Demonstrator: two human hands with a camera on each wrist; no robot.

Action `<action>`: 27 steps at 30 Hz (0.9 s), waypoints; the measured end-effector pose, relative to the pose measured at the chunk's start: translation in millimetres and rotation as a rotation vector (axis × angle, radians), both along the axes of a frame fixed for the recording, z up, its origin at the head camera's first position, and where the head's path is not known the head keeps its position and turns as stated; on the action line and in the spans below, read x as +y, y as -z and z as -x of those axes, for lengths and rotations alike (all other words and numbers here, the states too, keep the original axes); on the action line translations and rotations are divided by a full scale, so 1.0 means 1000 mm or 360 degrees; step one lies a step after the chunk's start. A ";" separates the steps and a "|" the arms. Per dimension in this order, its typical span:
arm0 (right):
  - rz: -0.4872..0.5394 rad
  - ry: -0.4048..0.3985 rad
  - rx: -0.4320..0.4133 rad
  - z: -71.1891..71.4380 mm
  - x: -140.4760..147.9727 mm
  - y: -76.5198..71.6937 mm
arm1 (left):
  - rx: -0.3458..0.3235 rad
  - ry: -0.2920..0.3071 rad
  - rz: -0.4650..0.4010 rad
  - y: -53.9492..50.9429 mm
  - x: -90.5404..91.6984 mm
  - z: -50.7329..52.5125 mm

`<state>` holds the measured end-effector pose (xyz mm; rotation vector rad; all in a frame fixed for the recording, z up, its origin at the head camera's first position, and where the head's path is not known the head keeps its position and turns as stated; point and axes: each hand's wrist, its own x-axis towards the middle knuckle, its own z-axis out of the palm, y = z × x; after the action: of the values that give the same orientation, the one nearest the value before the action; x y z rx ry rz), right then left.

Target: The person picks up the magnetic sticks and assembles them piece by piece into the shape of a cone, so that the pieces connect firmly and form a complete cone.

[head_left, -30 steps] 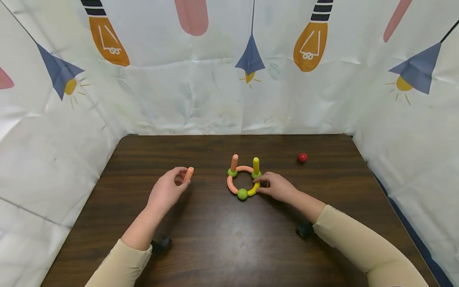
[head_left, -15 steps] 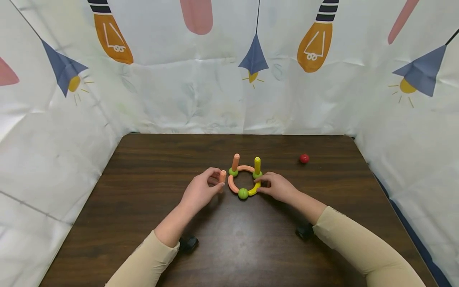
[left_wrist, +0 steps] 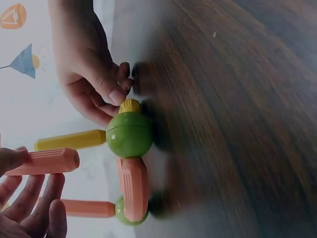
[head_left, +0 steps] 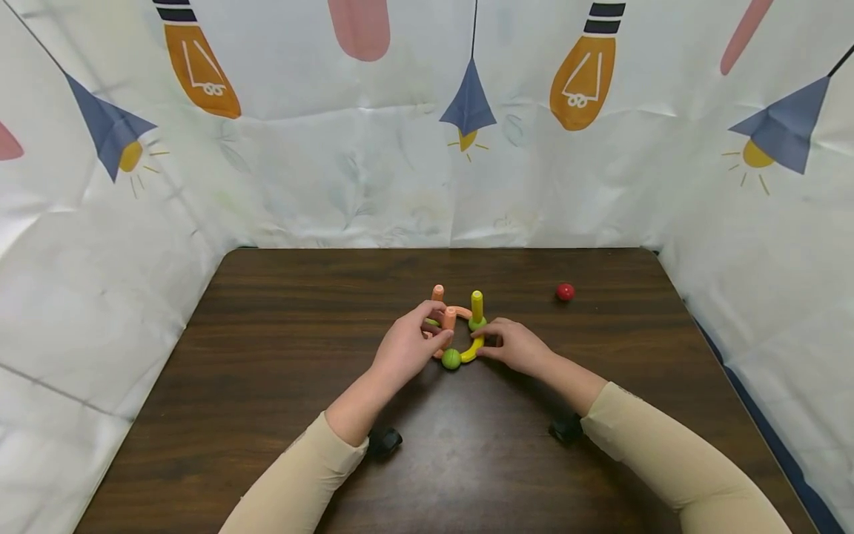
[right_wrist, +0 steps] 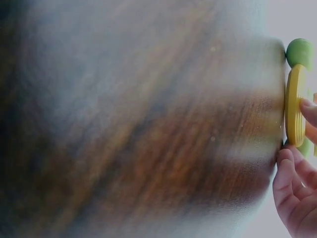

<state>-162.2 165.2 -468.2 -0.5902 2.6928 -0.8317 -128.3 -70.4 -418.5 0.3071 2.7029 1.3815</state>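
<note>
A ring of curved salmon and yellow pieces joined by green balls lies on the table. From its back balls rise a salmon rod (head_left: 437,293) and a yellow rod (head_left: 477,305). My left hand (head_left: 408,340) pinches another salmon ridged rod (left_wrist: 47,161) between thumb and fingers, roughly upright, over the ring. In the left wrist view its lower end is apart from the front green ball (left_wrist: 130,135). My right hand (head_left: 519,348) holds the yellow curved piece (right_wrist: 295,106) at the ring's right side, thumb on one side. The left hand hides the ring's left part in the head view.
A red ball (head_left: 565,292) lies at the back right of the dark wooden table (head_left: 267,319). A white curtain (head_left: 300,178) printed with lamps and bulbs surrounds the table's back and sides. Black wrist devices (head_left: 385,443) sit under both forearms.
My left hand has carried the salmon rod rightward from the table's left side to above the ring. The right hand has stayed on the yellow curved piece, and the ring has not moved.
</note>
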 end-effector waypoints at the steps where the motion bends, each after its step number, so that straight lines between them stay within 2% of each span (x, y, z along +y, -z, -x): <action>1: 0.0003 -0.0002 -0.0001 0.000 0.000 0.000 | -0.0013 0.0007 0.0005 0.000 0.002 0.001; 5: 0.0016 -0.0009 0.0002 0.000 0.001 0.002 | -0.0056 0.0018 0.0015 0.001 0.007 0.002; 12: 0.0035 -0.0009 0.0011 0.002 0.002 0.004 | -0.0043 0.0057 0.0032 0.010 0.013 0.003; 18: 0.0038 -0.0020 0.0028 0.002 0.002 0.004 | -0.0049 0.0043 0.0046 0.016 0.013 0.002; 27: 0.0035 -0.0020 0.0028 0.002 0.002 0.004 | -0.0034 -0.0017 -0.0024 0.007 0.011 0.004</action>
<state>-163.9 167.3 -472.0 -0.6213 2.6960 -0.8577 -132.4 -59.3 -425.8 0.2778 2.6822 1.4008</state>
